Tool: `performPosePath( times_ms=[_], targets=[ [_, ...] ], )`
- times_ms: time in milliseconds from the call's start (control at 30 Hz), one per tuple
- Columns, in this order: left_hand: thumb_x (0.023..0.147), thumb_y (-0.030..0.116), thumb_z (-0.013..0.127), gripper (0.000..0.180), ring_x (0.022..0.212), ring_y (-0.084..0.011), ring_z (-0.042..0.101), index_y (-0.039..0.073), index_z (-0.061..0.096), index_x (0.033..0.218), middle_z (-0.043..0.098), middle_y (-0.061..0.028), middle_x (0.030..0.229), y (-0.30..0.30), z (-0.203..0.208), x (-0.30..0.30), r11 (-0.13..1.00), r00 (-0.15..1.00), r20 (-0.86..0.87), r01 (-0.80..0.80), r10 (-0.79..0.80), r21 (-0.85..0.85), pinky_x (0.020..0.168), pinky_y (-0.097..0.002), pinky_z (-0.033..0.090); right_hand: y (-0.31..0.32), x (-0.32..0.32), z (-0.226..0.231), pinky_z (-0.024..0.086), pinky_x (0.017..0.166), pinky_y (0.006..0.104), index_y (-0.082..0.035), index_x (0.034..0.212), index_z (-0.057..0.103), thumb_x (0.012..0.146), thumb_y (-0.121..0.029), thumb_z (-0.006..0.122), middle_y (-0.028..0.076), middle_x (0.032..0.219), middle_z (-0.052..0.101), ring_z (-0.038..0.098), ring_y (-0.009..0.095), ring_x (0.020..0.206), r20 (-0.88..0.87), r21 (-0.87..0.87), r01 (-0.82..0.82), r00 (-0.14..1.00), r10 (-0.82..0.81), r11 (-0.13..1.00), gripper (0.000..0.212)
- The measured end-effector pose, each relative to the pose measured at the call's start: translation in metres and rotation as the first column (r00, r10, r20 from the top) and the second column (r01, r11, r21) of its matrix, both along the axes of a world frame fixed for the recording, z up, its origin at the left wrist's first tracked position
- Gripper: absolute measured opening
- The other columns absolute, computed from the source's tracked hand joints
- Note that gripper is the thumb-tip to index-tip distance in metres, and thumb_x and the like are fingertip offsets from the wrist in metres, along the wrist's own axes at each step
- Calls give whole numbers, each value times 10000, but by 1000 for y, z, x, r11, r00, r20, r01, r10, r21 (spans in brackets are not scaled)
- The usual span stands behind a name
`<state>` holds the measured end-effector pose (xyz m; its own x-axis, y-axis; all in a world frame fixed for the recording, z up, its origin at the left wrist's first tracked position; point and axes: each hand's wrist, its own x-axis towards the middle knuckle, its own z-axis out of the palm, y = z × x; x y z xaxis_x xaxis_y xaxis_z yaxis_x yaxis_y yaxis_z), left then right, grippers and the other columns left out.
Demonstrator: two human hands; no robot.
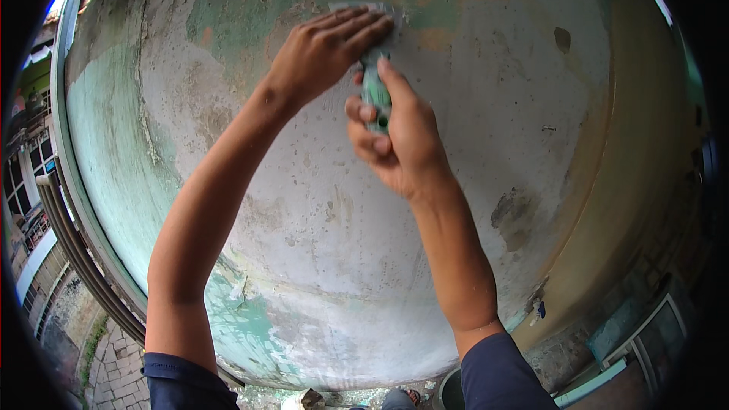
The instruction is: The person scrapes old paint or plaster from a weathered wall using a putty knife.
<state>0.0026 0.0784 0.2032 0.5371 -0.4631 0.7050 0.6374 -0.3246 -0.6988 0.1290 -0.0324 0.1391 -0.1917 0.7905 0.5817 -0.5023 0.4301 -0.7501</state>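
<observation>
My right hand is closed around the green, paint-smeared handle of a scraper, thumb along its top. The scraper's blade points up against a worn wall and is mostly hidden under my left hand. That hand lies flat over the blade, fingers stretched out together and pointing to the upper right. Around both hands the wall shows grey-white patches, with peeling green and orange-brown paint above them.
Grey pipes and a paved lane are at the left. A tan wall meets the worn one at the right. Low down stand a whitish container, a dark bucket near my foot, and a framed panel.
</observation>
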Motion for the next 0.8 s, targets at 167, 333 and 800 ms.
performPosePath(
  times_ms=[167, 333, 800],
  targets=[
    [726, 2, 686, 621, 1233, -198, 574, 189, 603, 1312, 613, -5, 1323, -12, 37, 2, 996, 994, 70, 85, -84, -18, 1054, -339, 486, -1, -3, 35, 263, 397, 214, -83, 994, 457, 1043, -397, 363, 13, 661, 454, 354, 67, 441, -26, 95, 34, 999, -32, 995, 331],
    [854, 148, 635, 444, 1214, -185, 591, 200, 617, 1294, 644, -9, 1276, -23, -25, 2, 1000, 1000, -3, -12, 12, 12, 1029, -331, 503, -29, 4, -32, 253, 388, 205, -82, 1018, 464, 1044, -409, 362, 8, 661, 459, 358, 63, 428, 3, 19, 16, 1000, -16, 1000, 343],
    [800, 106, 674, 509, 1238, -195, 571, 183, 610, 1299, 621, -32, 1310, -15, 35, 28, 996, 996, 61, 69, -72, 55, 1050, -342, 492, 1, 24, 28, 245, 383, 197, -73, 990, 469, 1043, -383, 379, 8, 667, 466, 351, 51, 439, -5, 82, 49, 999, -49, 995, 327]
  ],
)
